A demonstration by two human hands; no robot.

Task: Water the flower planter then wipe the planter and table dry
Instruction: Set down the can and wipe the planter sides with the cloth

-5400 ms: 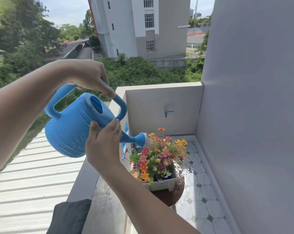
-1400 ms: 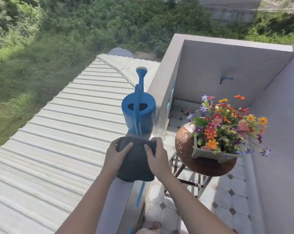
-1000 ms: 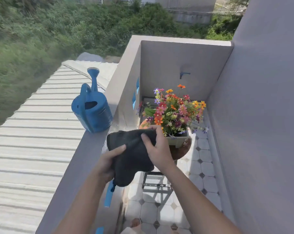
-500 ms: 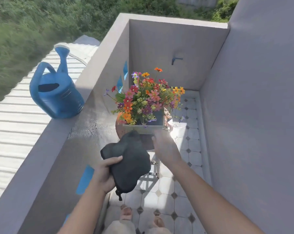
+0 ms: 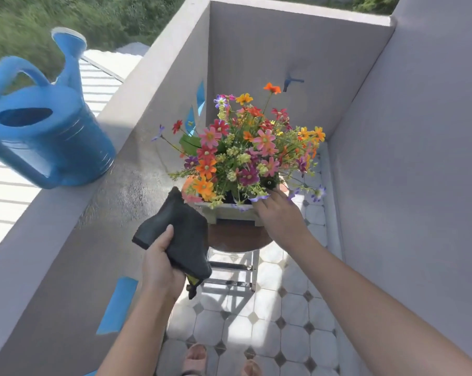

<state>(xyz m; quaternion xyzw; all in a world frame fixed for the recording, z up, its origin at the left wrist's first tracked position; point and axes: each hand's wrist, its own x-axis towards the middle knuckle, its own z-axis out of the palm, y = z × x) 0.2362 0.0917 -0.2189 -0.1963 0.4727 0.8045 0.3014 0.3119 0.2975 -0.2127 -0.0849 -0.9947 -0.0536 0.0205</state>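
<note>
The left hand (image 5: 159,267) grips a dark cloth (image 5: 180,234) just beside the flower planter (image 5: 229,210), which sits on a small round table (image 5: 236,237); the right hand (image 5: 279,218) reaches the planter's near corner, fingertips hidden by blooms, grip unclear; the watering can (image 5: 47,142) stands on the wall (image 5: 66,218).

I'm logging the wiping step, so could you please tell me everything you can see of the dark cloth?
The cloth is dark grey, thick and soft-looking, bunched into a loose fold. The left hand grips its lower half, thumb across the front, holding it beside the ledge. Its upper corner points toward the near left corner of the planter; contact there cannot be told. A small yellowish tag hangs from its bottom edge.
</note>
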